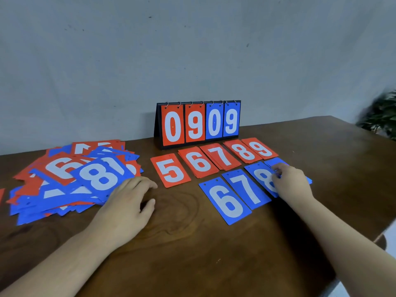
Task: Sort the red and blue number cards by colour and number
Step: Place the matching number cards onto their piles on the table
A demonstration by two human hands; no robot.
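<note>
A mixed pile of red and blue number cards (70,179) lies at the left, a blue 8 on top. Red cards 5 (170,173), 6 (199,161), 7 (220,156), 8 (243,152) and 9 (259,147) lie in a row. Below them lie blue 6 (225,203), blue 7 (246,188) and blue 8 (260,175). My right hand (292,181) covers part of the blue 8 and a further blue card (276,161), fingertips on the cards. My left hand (128,200) rests flat at the pile's right edge.
A black flip scoreboard (199,123) showing 0 9 0 9 stands at the back of the brown wooden table (192,243), against a grey wall. A green plant (383,116) is at the far right. The table's right edge runs diagonally near my right forearm.
</note>
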